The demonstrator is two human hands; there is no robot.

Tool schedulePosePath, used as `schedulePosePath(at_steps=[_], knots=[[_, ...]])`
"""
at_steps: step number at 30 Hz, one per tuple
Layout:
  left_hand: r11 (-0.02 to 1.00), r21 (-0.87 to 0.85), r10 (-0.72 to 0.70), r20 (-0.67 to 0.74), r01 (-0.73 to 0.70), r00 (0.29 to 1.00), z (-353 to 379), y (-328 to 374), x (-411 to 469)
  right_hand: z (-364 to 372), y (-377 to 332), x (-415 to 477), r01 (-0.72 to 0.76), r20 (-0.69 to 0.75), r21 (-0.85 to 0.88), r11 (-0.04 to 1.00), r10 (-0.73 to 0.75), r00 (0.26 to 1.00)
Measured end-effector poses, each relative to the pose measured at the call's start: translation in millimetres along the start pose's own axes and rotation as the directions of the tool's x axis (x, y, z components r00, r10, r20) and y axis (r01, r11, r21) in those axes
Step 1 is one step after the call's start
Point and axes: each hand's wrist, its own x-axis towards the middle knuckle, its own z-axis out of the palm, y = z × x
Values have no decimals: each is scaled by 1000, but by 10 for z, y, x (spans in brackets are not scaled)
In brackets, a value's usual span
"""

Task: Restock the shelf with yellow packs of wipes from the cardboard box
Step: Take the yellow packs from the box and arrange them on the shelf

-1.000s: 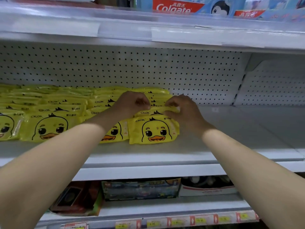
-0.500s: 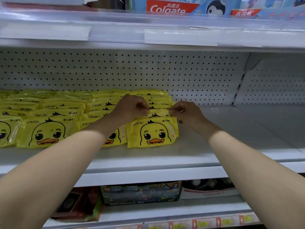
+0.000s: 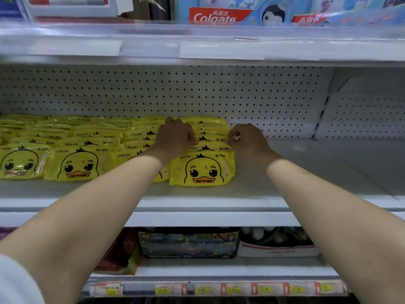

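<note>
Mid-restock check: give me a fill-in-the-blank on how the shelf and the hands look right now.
1. The left hand and right hand both hold packs in the ____ column on the shelf.
2. The front pack of that column shows a cartoon ____.
3. The toothpaste box on the level above reads ____.
Missing words: rightmost; duck; Colgate.

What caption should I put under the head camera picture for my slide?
Left hand and right hand grip yellow wipes packs in the rightmost row on a white shop shelf.
</note>
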Motion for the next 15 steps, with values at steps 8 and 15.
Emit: schedulePosePath(at_steps=[8, 15], knots=[[980, -6, -200, -44, 199, 979, -410, 146, -511, -293, -305, -201, 221, 157, -52, 974, -211, 965], [917, 66, -394, -17, 394, 919, -717, 98, -1515, -291, -825, -792, 429, 344, -81, 900, -378, 859]])
